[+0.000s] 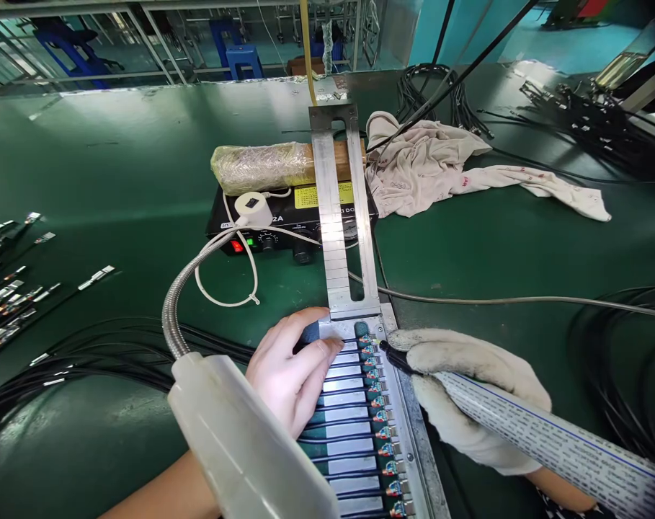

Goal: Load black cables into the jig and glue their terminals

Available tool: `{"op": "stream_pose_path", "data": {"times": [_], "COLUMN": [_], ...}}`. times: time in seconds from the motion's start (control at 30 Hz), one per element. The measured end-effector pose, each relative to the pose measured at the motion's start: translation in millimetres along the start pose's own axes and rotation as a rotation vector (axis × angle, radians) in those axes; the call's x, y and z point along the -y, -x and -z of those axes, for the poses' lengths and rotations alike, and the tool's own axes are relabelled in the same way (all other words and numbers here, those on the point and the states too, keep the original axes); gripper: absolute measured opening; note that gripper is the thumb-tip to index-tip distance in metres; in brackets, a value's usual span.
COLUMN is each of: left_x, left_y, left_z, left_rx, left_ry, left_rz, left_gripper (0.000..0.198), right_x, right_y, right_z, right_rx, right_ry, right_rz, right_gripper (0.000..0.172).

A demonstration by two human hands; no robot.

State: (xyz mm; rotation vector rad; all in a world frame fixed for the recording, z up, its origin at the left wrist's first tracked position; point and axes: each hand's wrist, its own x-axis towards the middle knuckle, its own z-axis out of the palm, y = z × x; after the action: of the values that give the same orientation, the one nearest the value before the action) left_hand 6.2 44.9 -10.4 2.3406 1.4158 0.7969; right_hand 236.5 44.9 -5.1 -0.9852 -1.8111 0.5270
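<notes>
Head view, looking down on a green bench: the bare left hand [295, 367] lies flat with fingers spread across the black cables [327, 393] in a metal jig [384, 432], pinning them so the connector ends [378, 404] sit in one row; the gloved right hand [468, 393] is closed around a pen-like tool [522, 422], its dark tip touching the topmost connector; behind, a black control box [284, 223] shows "2A" beside a yellow label too small to read.

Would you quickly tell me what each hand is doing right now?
Left hand: bare, open, fingers pressing flat on the cable fixture.
Right hand: gloved, closed around the wrapped tool, tip at the top connector.
</notes>
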Motion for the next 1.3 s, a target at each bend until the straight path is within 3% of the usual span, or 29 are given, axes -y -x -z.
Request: {"op": "stream_pose_path", "data": {"times": [0.67, 1.13, 1.3], "left_x": [1.4, 0.6, -0.5], "left_y": [2.2, 1.4, 1.1], "left_z": [-0.5, -0.7, -0.2], "left_rx": [0.007, -0.013, -0.011], "left_ry": [0.015, 0.021, 0.025], "left_rz": [-0.001, -0.006, 0.002], "left_gripper": [0.019, 0.018, 0.019], "right_x": [1.0, 0.6, -0.3], "right_y": [-0.2, 0.0, -3.5], "right_z": [3.0, 2.4, -0.3], "right_rx": [0.004, 0.018, -0.036], "right_ry": [0.024, -0.004, -0.069], "right_rz": [0.04, -0.02, 0.031], "right_gripper": [0.022, 0.024, 0.028]}}
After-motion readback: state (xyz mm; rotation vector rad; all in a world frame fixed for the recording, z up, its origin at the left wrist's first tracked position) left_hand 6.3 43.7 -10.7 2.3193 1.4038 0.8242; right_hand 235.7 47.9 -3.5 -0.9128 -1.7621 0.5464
